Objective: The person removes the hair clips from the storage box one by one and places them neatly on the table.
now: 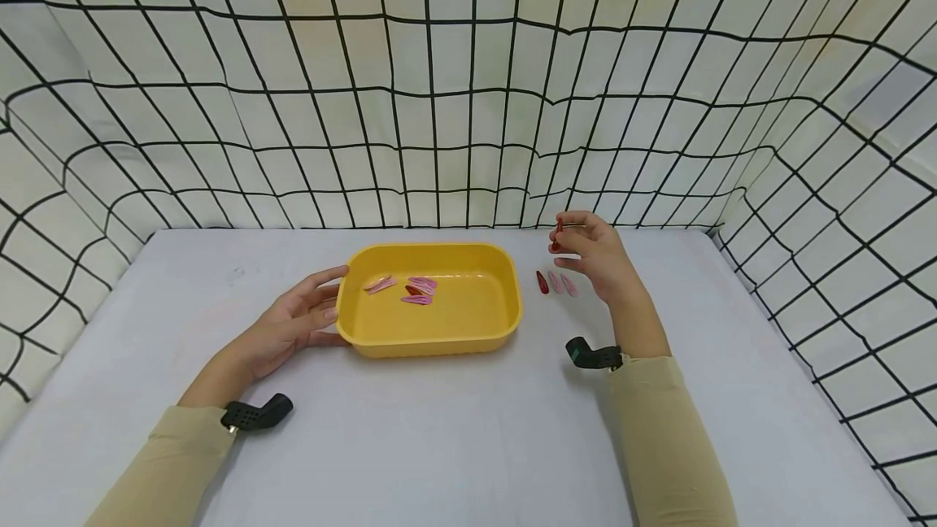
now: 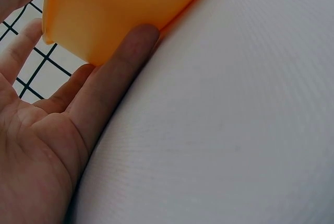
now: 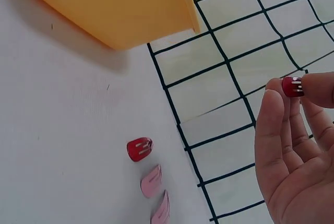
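- The right hand (image 1: 596,257) is pinching one red hair clip (image 3: 292,86) above the white table (image 1: 439,446).
- The left hand (image 1: 289,324) is leaving its grasp slack, its nearly straight fingers touching the left end of one yellow tray (image 1: 468,307).
- Just beyond the tray's right end, three clips are lying in a row on the table: one dark red clip (image 1: 542,282) and two pink clips (image 1: 568,285).
- Inside, toward the left, one red piece (image 1: 413,290) and at least three pink pieces (image 1: 416,300) are lying, some overlapping, their exact number unclear.
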The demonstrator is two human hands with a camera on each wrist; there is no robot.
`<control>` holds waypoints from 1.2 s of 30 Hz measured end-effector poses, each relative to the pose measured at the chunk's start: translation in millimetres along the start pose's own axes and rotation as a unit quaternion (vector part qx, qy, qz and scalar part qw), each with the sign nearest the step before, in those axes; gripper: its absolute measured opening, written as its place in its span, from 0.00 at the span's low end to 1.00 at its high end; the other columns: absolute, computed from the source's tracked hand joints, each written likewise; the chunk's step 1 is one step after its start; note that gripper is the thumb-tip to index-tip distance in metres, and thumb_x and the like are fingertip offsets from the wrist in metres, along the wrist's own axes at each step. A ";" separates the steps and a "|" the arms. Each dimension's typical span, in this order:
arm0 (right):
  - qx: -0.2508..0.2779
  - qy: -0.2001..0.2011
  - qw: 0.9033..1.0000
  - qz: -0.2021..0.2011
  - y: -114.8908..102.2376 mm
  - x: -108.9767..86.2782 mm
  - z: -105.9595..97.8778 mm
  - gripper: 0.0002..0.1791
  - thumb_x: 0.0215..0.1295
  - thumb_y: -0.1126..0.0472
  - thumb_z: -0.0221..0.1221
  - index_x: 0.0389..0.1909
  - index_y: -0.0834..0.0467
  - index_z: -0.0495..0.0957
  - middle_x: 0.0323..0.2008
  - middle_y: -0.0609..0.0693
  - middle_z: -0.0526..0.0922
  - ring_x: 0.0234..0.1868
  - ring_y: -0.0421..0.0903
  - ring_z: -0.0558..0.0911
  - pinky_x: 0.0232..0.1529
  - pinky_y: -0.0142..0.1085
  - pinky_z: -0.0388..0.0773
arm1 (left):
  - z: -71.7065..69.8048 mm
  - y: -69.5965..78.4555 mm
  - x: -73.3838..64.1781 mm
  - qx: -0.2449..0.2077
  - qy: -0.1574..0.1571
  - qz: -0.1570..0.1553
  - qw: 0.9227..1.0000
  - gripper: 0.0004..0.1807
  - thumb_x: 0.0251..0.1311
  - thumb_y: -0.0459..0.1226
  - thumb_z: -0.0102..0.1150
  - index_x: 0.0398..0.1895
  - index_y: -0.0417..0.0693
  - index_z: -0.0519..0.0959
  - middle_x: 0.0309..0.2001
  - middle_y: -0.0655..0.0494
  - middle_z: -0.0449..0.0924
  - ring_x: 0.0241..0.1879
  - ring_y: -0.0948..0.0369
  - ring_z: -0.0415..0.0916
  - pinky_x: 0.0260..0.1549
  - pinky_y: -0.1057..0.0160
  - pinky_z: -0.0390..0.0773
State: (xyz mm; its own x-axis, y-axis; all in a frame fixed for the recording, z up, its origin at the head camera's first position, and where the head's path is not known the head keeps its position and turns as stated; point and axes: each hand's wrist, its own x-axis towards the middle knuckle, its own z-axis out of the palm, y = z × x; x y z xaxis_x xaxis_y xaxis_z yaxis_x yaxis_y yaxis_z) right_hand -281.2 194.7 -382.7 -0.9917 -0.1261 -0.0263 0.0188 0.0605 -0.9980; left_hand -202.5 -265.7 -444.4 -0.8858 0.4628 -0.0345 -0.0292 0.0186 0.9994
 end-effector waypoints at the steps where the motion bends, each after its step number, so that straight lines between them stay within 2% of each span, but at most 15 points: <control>1: -0.003 0.001 1.000 0.002 1.1 0.6 -1.6 0.13 0.73 0.61 0.56 0.56 0.56 0.73 0.46 0.52 0.81 0.44 0.47 0.81 0.44 0.34 0.86 | 0.0 0.1 -0.1 0.000 -0.001 0.000 1.000 0.34 0.74 0.30 0.47 0.79 0.53 0.50 0.75 0.34 0.47 0.59 0.57 0.77 0.49 0.49 0.84; 8: -0.010 0.007 1.000 0.014 5.3 3.1 -10.3 0.19 0.73 0.61 0.56 0.61 0.60 0.70 0.44 0.49 0.82 0.45 0.47 0.81 0.44 0.34 0.86 | -0.1 -0.6 0.0 0.001 -0.001 0.000 1.000 0.34 0.74 0.31 0.47 0.79 0.53 0.50 0.76 0.35 0.48 0.59 0.57 0.77 0.50 0.49 0.84; 19: -0.001 0.018 0.999 0.030 8.7 1.5 -21.8 0.12 0.73 0.61 0.55 0.55 0.54 0.72 0.42 0.50 0.82 0.42 0.44 0.82 0.43 0.33 0.85 | 0.2 -0.9 0.2 0.002 0.001 -0.003 1.000 0.34 0.74 0.31 0.47 0.79 0.54 0.51 0.76 0.35 0.48 0.60 0.57 0.76 0.50 0.49 0.84; 30: -0.081 0.011 0.995 0.058 16.0 1.3 -31.8 0.21 0.74 0.61 0.54 0.64 0.62 0.68 0.51 0.60 0.78 0.43 0.46 0.82 0.44 0.35 0.85 | 0.4 0.0 0.3 0.001 0.001 -0.001 1.000 0.34 0.74 0.31 0.48 0.79 0.54 0.51 0.75 0.35 0.48 0.60 0.57 0.76 0.50 0.49 0.84; 36: -0.125 0.008 0.989 0.078 24.4 4.7 -35.9 0.22 0.75 0.61 0.53 0.66 0.64 0.67 0.51 0.60 0.76 0.43 0.46 0.82 0.41 0.32 0.84 | 1.0 0.4 -0.3 0.002 0.001 -0.001 1.000 0.34 0.74 0.32 0.48 0.79 0.53 0.51 0.76 0.35 0.47 0.60 0.58 0.76 0.50 0.49 0.84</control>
State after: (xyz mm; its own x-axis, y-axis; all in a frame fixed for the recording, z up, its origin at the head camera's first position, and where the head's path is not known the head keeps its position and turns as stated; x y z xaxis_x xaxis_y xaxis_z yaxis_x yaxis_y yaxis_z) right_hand -290.0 231.0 -405.1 -0.9811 -0.0799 -0.1762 0.1419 0.3219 -0.9361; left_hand -201.8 -264.9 -444.0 -0.8865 0.4614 -0.0358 -0.0284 0.0230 0.9993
